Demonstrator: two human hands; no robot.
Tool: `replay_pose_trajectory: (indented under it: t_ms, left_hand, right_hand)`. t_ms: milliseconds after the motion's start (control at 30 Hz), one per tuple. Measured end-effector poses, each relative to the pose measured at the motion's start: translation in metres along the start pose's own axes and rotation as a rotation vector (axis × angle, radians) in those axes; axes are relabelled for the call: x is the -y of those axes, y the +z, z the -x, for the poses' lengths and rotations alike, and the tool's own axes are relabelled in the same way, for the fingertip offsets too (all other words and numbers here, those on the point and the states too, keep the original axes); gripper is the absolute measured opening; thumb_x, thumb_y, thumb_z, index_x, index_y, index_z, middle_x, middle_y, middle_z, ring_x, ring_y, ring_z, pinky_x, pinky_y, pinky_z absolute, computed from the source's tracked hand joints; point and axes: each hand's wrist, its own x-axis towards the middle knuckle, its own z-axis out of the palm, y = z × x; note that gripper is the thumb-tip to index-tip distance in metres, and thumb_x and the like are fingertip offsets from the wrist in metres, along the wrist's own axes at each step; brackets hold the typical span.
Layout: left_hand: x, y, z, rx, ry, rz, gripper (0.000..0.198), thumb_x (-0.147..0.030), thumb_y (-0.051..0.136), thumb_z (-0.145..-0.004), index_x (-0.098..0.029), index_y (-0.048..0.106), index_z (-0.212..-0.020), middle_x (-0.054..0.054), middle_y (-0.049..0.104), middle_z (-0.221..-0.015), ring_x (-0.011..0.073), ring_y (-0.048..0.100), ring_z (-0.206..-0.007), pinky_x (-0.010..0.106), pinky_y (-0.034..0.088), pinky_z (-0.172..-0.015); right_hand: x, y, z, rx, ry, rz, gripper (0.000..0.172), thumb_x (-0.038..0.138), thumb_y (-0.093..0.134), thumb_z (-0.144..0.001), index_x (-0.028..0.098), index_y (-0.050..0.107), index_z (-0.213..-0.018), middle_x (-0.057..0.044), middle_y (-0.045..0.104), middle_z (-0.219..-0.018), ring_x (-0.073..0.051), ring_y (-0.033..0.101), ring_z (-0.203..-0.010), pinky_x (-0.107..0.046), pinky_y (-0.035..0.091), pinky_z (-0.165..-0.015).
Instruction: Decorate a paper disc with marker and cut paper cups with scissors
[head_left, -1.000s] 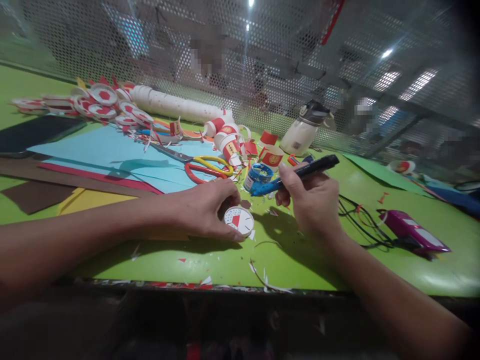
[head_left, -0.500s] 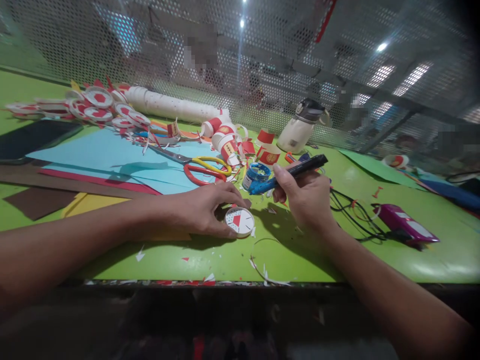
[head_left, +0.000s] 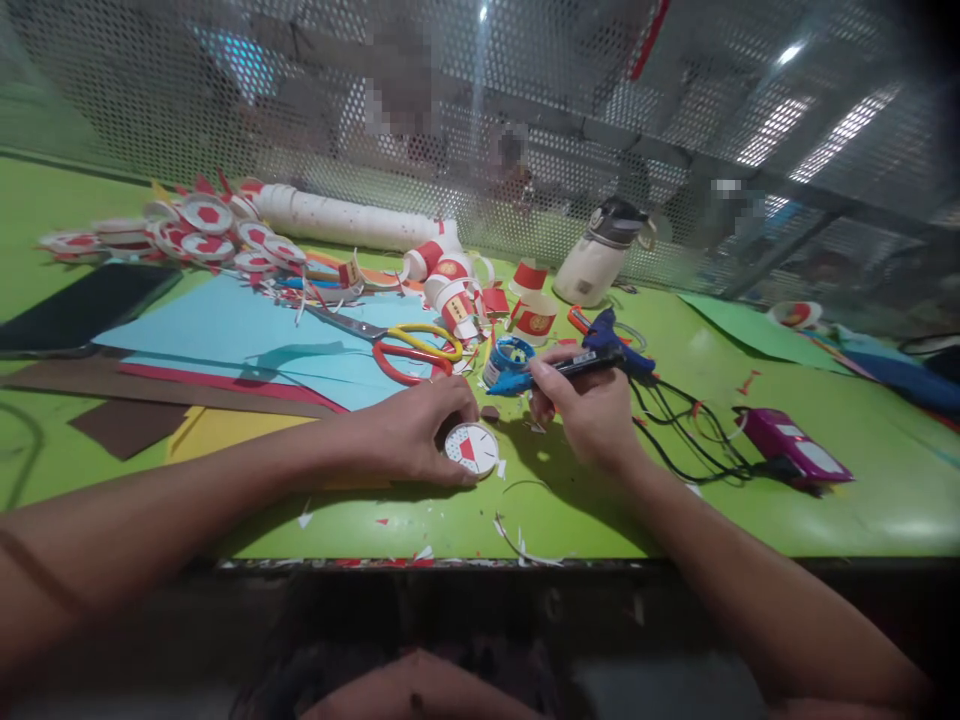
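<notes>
My left hand (head_left: 416, 425) is closed round a small round white disc with a red wedge (head_left: 472, 449), pinning it to the green table (head_left: 585, 510). My right hand (head_left: 589, 405) grips a black marker with a blue cap end (head_left: 559, 370), held nearly level, its blue end pointing left over a small blue-rimmed pot (head_left: 510, 358). The marker tip hangs just above and right of the disc.
Red and yellow scissors (head_left: 405, 345) lie on light blue paper (head_left: 225, 330). Behind are cut paper cups (head_left: 454, 285), a white tube (head_left: 345, 218), finished red-white discs (head_left: 210, 222), a bottle (head_left: 600, 265), a blue glue gun (head_left: 611, 335) with black cable, a purple device (head_left: 795, 445) and a phone (head_left: 82, 305).
My right hand has lowered the marker from a raised tilt to nearly level, closer to the table. My view has shifted a little; my left hand stays on the disc.
</notes>
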Motion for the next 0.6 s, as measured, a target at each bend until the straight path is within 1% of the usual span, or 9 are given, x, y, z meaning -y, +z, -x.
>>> replay_pose_trajectory:
  t_ms: [100, 200, 300, 467, 600]
  left_hand:
    - [0.002, 0.001, 0.0, -0.02, 0.012, -0.015, 0.039, -0.039, 0.072, -0.067, -0.019, 0.054, -0.095, 0.004, 0.056, -0.096, 0.0205, 0.052, -0.085, 0.031, 0.042, -0.071]
    - [0.003, 0.002, 0.0, -0.026, 0.012, -0.027, 0.037, -0.039, 0.07, -0.068, -0.019, 0.054, -0.094, 0.003, 0.055, -0.094, 0.0201, 0.051, -0.084, 0.031, 0.041, -0.07]
    - [0.0, 0.002, 0.001, -0.033, 0.004, -0.046, 0.035, -0.04, 0.068, -0.07, -0.019, 0.054, -0.094, 0.003, 0.054, -0.092, 0.0201, 0.049, -0.083, 0.031, 0.04, -0.068]
    - [-0.005, 0.001, 0.001, -0.05, -0.023, -0.12, 0.033, -0.04, 0.065, -0.069, -0.018, 0.052, -0.09, 0.005, 0.051, -0.091, 0.0222, 0.047, -0.085, 0.033, 0.04, -0.07]
    - [-0.008, 0.001, 0.002, -0.062, -0.023, -0.135, 0.03, -0.038, 0.063, -0.071, -0.018, 0.05, -0.088, 0.006, 0.049, -0.092, 0.0232, 0.047, -0.088, 0.035, 0.041, -0.073]
  right_hand:
    - [0.002, -0.001, 0.002, 0.036, 0.013, -0.089, 0.011, 0.028, 0.066, -0.081, 0.017, 0.065, -0.082, 0.007, 0.055, -0.044, -0.009, 0.049, -0.039, -0.024, 0.041, -0.041]
    - [0.005, -0.002, 0.004, 0.047, -0.009, -0.137, 0.012, 0.028, 0.066, -0.082, 0.017, 0.067, -0.086, 0.007, 0.055, -0.046, -0.009, 0.049, -0.04, -0.024, 0.04, -0.042]
    - [0.006, -0.003, 0.004, 0.061, -0.012, -0.132, 0.011, 0.027, 0.066, -0.083, 0.017, 0.068, -0.086, 0.006, 0.056, -0.049, -0.009, 0.05, -0.043, -0.025, 0.041, -0.045]
    - [0.006, -0.004, 0.002, 0.103, 0.028, -0.118, 0.012, 0.029, 0.066, -0.082, 0.018, 0.067, -0.085, 0.006, 0.057, -0.05, -0.01, 0.052, -0.045, -0.026, 0.042, -0.048]
    - [0.006, -0.005, 0.0, 0.125, 0.029, -0.127, 0.016, 0.03, 0.067, -0.08, 0.019, 0.066, -0.091, 0.004, 0.059, -0.056, -0.011, 0.055, -0.051, -0.027, 0.045, -0.053]
